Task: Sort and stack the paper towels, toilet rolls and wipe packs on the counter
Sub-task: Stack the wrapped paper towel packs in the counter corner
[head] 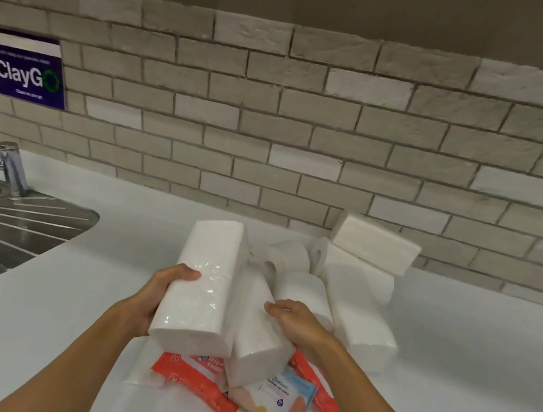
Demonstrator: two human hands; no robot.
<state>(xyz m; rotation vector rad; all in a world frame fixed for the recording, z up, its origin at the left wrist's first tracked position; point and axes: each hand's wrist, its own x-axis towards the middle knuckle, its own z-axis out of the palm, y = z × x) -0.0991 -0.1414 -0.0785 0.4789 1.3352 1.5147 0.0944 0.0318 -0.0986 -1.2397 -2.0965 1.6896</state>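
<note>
The left hand (161, 295) grips a big paper towel pack (204, 287). The right hand (296, 323) presses flat and open on another pack (255, 345).

Only a few bits are actually readable here. The dark blue sign (25, 69) stuck on the brick wall says "ClayGo" in big white letters, with the "o" drawn as a green circle; the smaller lines above and below it are too blurry to make out. The light blue wipe pack (282, 404) has a scripty name that looks like "Stalove". The orange wipe pack (204, 363) shows part of "Wipes".
</note>
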